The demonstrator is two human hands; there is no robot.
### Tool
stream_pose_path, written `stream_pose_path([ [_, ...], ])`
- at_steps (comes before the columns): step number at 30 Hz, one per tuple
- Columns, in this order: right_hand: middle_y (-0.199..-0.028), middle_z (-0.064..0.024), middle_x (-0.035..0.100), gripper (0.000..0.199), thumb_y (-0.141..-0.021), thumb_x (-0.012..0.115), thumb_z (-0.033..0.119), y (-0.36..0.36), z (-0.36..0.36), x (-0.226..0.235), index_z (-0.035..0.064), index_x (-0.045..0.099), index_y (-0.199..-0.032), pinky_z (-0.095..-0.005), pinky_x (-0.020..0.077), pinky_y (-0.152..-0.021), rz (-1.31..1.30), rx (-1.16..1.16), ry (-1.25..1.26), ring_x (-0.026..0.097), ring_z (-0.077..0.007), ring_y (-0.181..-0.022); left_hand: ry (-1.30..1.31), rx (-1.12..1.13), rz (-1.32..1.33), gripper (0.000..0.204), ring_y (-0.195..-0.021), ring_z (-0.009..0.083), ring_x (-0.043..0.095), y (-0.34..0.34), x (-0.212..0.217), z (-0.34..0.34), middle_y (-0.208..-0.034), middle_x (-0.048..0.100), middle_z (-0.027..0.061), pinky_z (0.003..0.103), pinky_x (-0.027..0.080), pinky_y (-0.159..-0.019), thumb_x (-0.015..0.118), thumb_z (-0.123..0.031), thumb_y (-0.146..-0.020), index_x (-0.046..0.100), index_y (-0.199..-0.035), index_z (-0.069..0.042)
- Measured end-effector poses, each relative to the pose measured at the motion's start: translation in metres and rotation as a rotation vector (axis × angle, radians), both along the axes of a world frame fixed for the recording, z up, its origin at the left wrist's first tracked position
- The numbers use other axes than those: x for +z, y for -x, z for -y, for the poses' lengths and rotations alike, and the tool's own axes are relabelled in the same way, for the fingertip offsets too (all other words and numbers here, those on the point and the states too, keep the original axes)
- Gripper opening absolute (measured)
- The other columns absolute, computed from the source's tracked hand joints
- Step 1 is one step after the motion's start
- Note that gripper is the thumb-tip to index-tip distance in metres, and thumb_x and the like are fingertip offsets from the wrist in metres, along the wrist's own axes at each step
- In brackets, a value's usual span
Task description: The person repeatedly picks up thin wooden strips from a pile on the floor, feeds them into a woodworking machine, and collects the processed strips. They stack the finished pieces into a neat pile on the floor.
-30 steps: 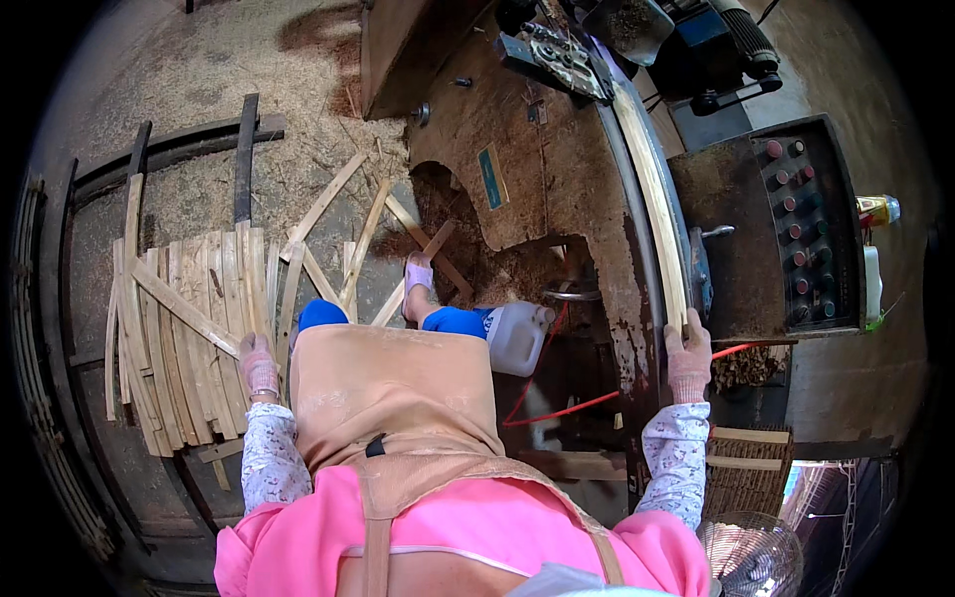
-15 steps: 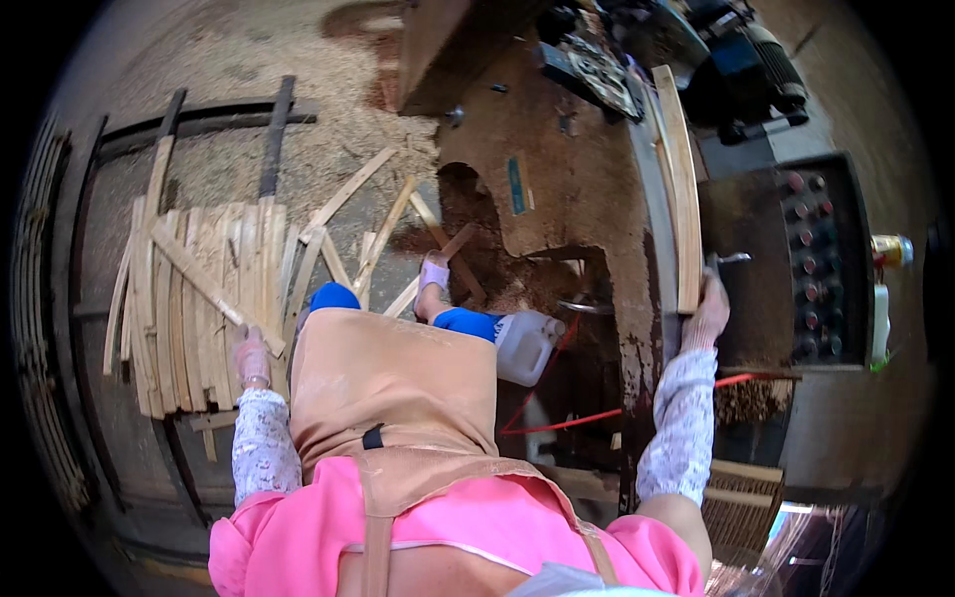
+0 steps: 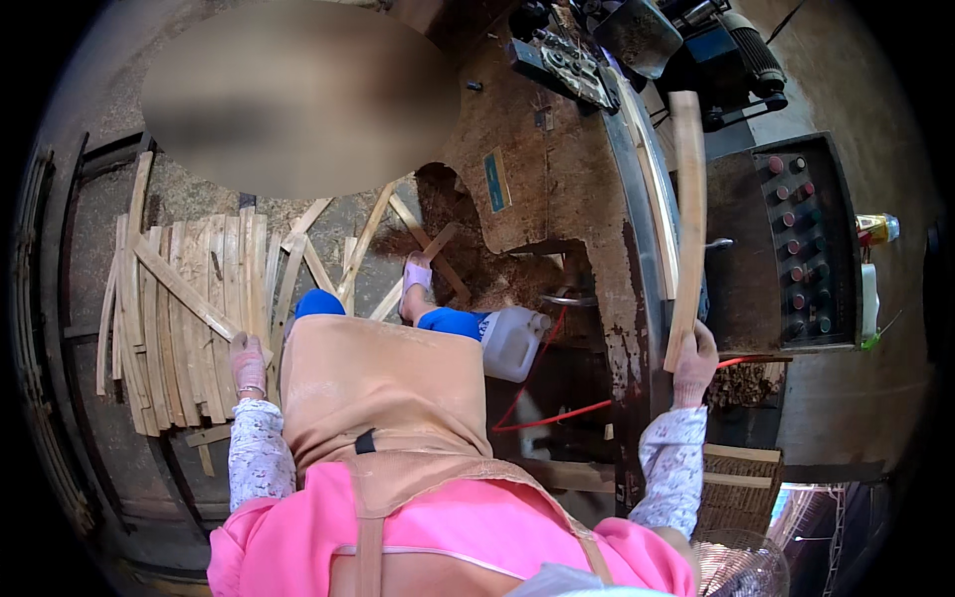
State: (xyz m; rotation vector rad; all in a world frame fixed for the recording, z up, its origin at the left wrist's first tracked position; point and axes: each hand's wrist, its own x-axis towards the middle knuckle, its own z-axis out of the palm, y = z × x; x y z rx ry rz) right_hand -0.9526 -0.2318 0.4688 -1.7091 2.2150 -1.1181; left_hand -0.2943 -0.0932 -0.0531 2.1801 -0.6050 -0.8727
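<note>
My left hand (image 3: 249,362), in a light glove, is closed on the near end of a wooden strip (image 3: 187,287). That strip lies slantwise across a row of wooden strips (image 3: 211,328) at my left. On the right, my gloved right hand (image 3: 694,362) grips the near end of another wooden strip (image 3: 687,209), slightly bowed, which points away from me. Beside it, along the edge of the machine table (image 3: 557,169), runs a further pale strip (image 3: 649,189).
A control panel (image 3: 806,244) with several buttons stands to the right. Machine parts and a motor (image 3: 751,55) are at the far right. A whitish plastic jug (image 3: 512,343) is by my knee, near a red cord (image 3: 557,415). Loose strips (image 3: 366,239) lie on the floor ahead.
My right hand has come back toward me with its strip, which now stands apart from the strip beside it. My left hand keeps its hold. The view has shifted slightly.
</note>
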Motion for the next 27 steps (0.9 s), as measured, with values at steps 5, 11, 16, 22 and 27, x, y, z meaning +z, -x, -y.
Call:
stream_pose_path([
  [5, -0.106, -0.0131, 0.071, 0.029, -0.098, 0.057, 0.012, 0.001, 0.083, -0.024, -0.0046, 0.065, -0.12, -0.0333, 0.0538, -0.09, -0.118, -0.071, 0.248, 0.068, -0.0203, -0.098, -0.141, 0.135, -0.014, 0.057, -0.116, 0.0366, 0.065, -0.019, -0.037, -0.026, -0.125, 0.068, 0.0248, 0.041, 0.048, -0.102, 0.06, -0.029, -0.091, 0.057, -0.136, 0.006],
  [11, -0.111, -0.0182, 0.073, 0.032, -0.096, 0.065, 0.029, 0.027, 0.258, -0.035, 0.0038, 0.069, -0.116, -0.0382, 0.0527, -0.092, -0.408, -0.089, 0.239, 0.068, -0.0299, -0.101, -0.065, 0.331, -0.119, 0.052, -0.092, 0.0315, 0.069, -0.014, 0.031, -0.005, -0.097, 0.073, 0.0209, 0.047, 0.052, -0.08, 0.062, -0.035, -0.089, 0.066, -0.119, 0.007],
  [16, -0.101, -0.0058, 0.066, 0.024, -0.099, 0.067, 0.015, 0.017, 0.24, -0.048, 0.0045, 0.064, -0.119, -0.029, 0.0515, -0.07, 0.127, 0.142, 0.08, 0.061, -0.0155, -0.08, -0.364, 0.427, 0.147, 0.067, -0.114, 0.0438, 0.065, -0.038, 0.026, 0.009, -0.12, 0.068, 0.026, 0.051, 0.051, -0.099, 0.066, -0.039, -0.084, 0.056, -0.137, 0.001],
  [22, -0.119, -0.0093, 0.066, 0.023, -0.102, 0.061, 0.009, 0.025, 0.021, -0.046, -0.002, 0.063, -0.122, -0.0315, 0.0471, -0.101, -0.183, 0.037, -0.009, 0.059, -0.0182, -0.111, -0.387, 0.62, 0.256, 0.083, -0.124, 0.042, 0.06, -0.061, -0.01, 0.06, -0.138, 0.059, 0.0256, 0.052, 0.049, -0.105, 0.073, -0.041, -0.08, 0.042, -0.149, -0.005],
  [27, -0.123, -0.012, 0.068, 0.021, -0.102, 0.061, 0.006, 0.012, -0.014, -0.025, -0.0037, 0.066, -0.12, -0.032, 0.047, -0.104, -0.191, -0.044, 0.017, 0.062, -0.0202, -0.115, -0.553, 0.593, 0.116, 0.07, -0.124, 0.0392, 0.061, -0.069, -0.023, 0.085, -0.138, 0.058, 0.0263, 0.047, 0.05, -0.105, 0.071, -0.024, -0.082, 0.047, -0.143, -0.001],
])
